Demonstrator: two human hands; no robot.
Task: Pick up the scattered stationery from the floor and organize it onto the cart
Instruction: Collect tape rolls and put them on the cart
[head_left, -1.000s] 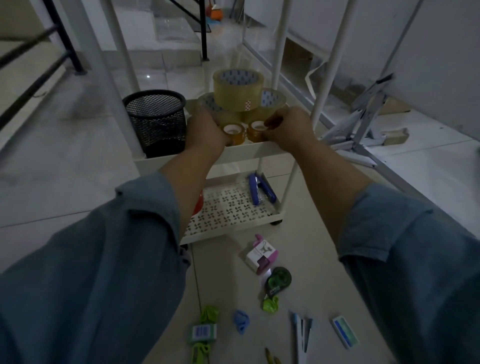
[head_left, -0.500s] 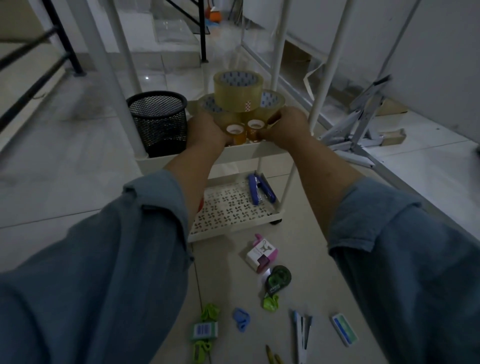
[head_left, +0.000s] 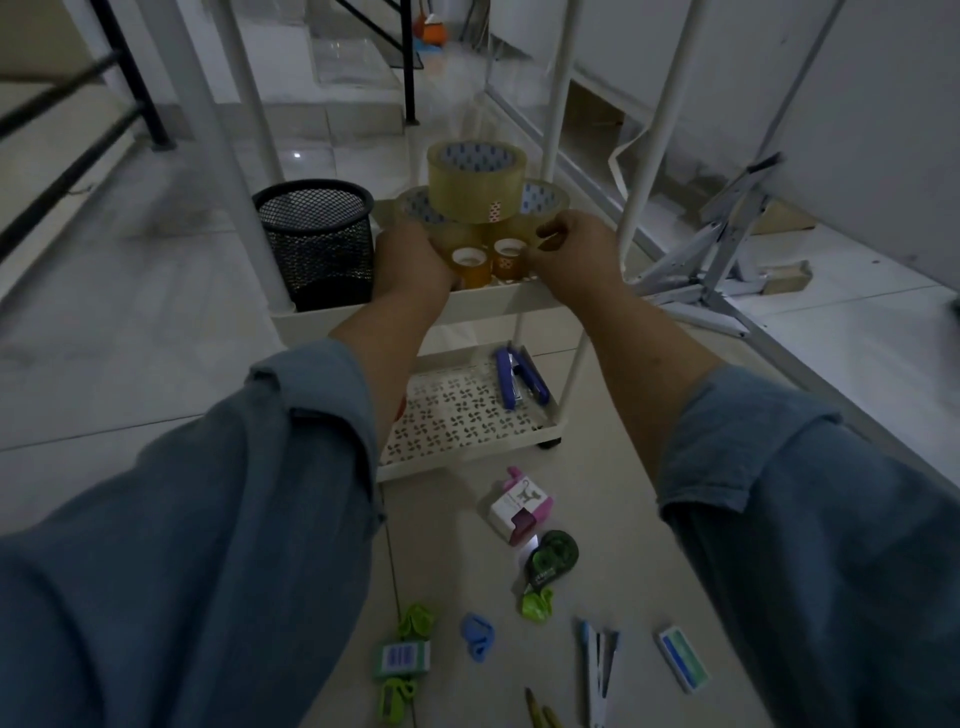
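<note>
Closer together than before, two small amber tape rolls (head_left: 471, 265) sat mid-frame on the white metal cart tray (head_left: 493, 306). The right hand (head_left: 571, 260) pinched one; I couldn't tell how the left hand (head_left: 415, 265) held its fingers, which were hidden.

Head view — downward, near hands (head_left: 488, 260)

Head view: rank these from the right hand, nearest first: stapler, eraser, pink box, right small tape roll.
1. Right small tape roll: top shelf of the cart, at the right hand's fingertips.
2. Stapler: bottom shelf, below the hand.
3. Pink box: on the floor, just in front of the cart.
4. Eraser: on the floor, far right, closest to the camera.
</note>
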